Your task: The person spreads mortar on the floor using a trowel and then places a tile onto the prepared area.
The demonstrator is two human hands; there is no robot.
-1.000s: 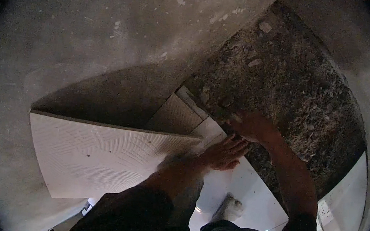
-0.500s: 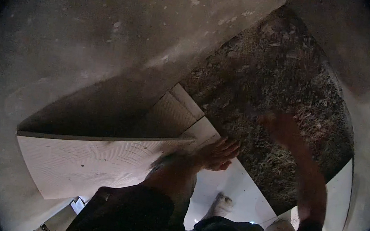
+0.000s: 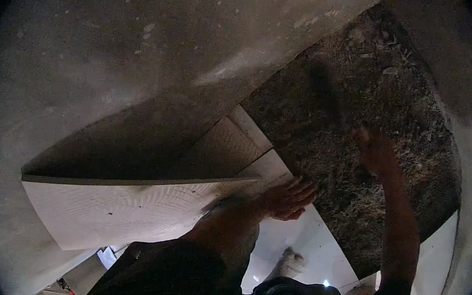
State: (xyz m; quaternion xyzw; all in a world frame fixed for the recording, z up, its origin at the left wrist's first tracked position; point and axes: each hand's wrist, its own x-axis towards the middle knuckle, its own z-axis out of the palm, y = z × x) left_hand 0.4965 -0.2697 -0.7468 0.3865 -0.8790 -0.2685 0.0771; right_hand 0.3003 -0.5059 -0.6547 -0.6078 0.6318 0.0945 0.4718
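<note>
A dull grey, stained plaster wall (image 3: 140, 66) fills ten to eleven o'clock, and from one to three o'clock spreads a bed of dark, crumbly earth (image 3: 336, 188), the ground being worked. At eight o'clock a large pale tile with a comb-ridged back (image 3: 117, 215) stands tilted; at four to five, glossy white floor tiles (image 3: 323, 248) border the soil. The step in hand looks like working the loose bed beside the tiled edge; the next move probably calls for a steady left-hand brace while the right reaches across the soil. The left hand (image 3: 289, 199), at four o'clock, grasps nothing, its fingers extended at the tile edge. The right hand (image 3: 376, 153), at three, is curled over the earth; whether it clutches anything, I cannot tell.
</note>
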